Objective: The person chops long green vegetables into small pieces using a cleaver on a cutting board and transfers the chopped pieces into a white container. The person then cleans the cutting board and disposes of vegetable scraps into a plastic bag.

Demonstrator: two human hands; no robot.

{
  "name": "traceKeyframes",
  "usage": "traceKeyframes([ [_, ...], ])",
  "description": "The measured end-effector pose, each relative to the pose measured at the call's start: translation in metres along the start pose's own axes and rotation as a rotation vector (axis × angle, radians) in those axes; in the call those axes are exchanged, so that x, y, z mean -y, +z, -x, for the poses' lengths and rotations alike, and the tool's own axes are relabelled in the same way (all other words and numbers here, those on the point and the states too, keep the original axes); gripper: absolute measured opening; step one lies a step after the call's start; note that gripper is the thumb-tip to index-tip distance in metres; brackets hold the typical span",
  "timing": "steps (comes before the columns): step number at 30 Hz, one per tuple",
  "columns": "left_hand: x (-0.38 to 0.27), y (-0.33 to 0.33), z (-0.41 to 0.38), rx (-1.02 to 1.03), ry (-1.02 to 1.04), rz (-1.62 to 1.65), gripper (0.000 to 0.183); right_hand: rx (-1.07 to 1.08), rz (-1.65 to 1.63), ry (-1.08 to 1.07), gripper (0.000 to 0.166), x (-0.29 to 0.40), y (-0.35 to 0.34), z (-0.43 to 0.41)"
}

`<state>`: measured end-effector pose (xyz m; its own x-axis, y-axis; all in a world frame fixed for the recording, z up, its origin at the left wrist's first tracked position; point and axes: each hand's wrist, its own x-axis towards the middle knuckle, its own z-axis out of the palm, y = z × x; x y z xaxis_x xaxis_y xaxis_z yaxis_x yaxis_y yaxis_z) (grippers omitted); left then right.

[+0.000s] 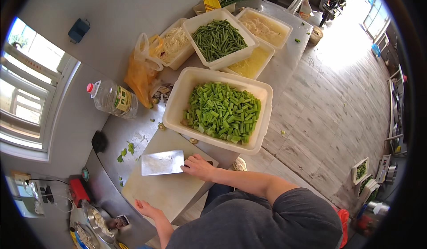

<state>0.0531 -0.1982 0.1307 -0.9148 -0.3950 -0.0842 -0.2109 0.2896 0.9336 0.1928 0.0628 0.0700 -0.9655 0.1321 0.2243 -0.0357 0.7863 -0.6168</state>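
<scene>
In the head view my right hand (197, 167) is closed on the handle of a cleaver (162, 163), whose wide blade lies flat over the pale cutting board (163, 195). My left hand (145, 208) is at the board's near left edge, fingers apart and holding nothing. Beyond the board a large white plastic tub (267, 115) holds chopped green celery stalks (223, 112). Leaf scraps (130, 148) lie on the metal table left of the board, and small trimmings rest between board and tub.
Behind the big tub stand tubs of cut green beans (218, 40), bean sprouts (175, 42) and sliced food in liquid (263, 28). An orange plastic bag (141, 72) and a large clear bottle (115, 98) stand at the left. Metal bowls (100, 225) are at lower left.
</scene>
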Motion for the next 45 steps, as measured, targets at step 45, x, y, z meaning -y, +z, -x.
traceKeyframes([
  [45,0.043,0.135,0.679,1.507,-0.872,-0.634,0.021,-1.250,-1.231,1.325,0.045,-0.029,-0.267,0.737],
])
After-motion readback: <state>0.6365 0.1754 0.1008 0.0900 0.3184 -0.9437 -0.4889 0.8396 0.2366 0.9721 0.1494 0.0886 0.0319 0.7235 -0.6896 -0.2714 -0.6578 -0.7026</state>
